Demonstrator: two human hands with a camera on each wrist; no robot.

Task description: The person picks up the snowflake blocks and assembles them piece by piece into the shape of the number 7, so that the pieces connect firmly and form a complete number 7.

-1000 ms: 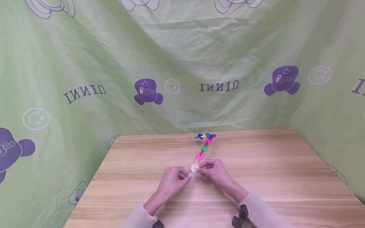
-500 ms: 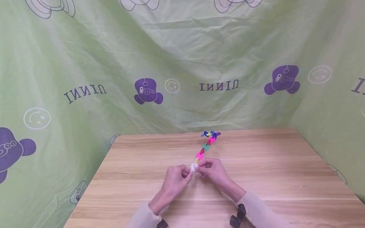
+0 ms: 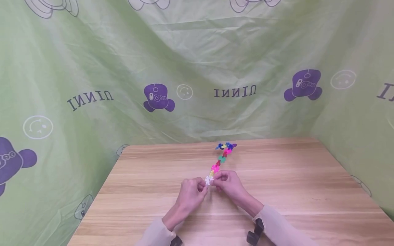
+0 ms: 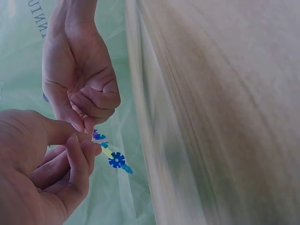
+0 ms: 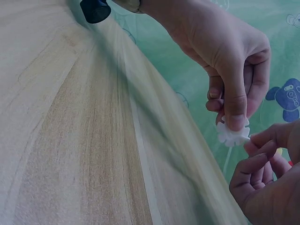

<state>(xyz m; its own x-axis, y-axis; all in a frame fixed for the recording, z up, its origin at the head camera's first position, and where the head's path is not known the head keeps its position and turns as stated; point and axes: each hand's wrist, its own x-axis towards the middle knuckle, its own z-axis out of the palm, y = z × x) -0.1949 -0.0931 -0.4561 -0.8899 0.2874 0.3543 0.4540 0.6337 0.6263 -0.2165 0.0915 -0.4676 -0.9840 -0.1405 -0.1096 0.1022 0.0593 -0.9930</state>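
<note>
A chain of small flower-shaped interlocking discs (image 3: pixel 222 159) in several colours reaches away from my hands towards the back. At its near end is a white flower disc (image 3: pixel 209 180), pinched at its right side by my right hand (image 3: pixel 231 187). My left hand (image 3: pixel 191 195) pinches a second white disc (image 5: pixel 229 137) between thumb and fingers. In the right wrist view the left thumb covers part of this disc, and its edge meets the right fingertips. In the left wrist view the fingers hide both white discs, while blue discs (image 4: pixel 116 160) show beyond them.
Both hands work above the middle of a wooden table (image 3: pixel 147 171). A green printed cloth (image 3: pixel 197 61) hangs behind the table and down both sides. Black camera mounts (image 3: pixel 255 233) are strapped at the wrists.
The left hand has moved slightly right and up, bringing its disc against the white disc at the chain's end. The chain's far end has swung a little right. The right hand has hardly moved.
</note>
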